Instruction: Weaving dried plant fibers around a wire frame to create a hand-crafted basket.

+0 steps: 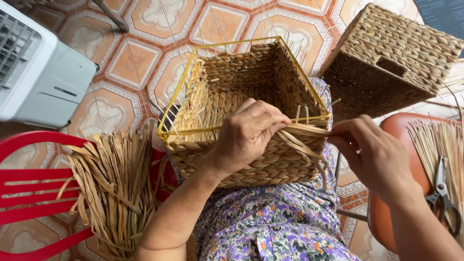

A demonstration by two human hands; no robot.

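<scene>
Half-woven square basket (241, 125) resting on the person's lap, its yellow wire frame (193, 63) exposed along the unfinished rim. A finished basket (391, 58) lies tipped on the tiled floor (116, 72) behind, well apart. A bundle of dried fibre strands (113, 188) rests on the red plastic chair (29, 193); scissors (442, 193) lie on more straw at right. The left hand (246, 135) presses over the near rim, fingers clenched on the working strand (304, 131); the right hand (372, 152) pinches the same strand's free end just beside the corner. Judged risks: slack tension would loosen the weave at the rim; a sharp bend could crack the dry fibre; the basket may slide off the lap.
</scene>
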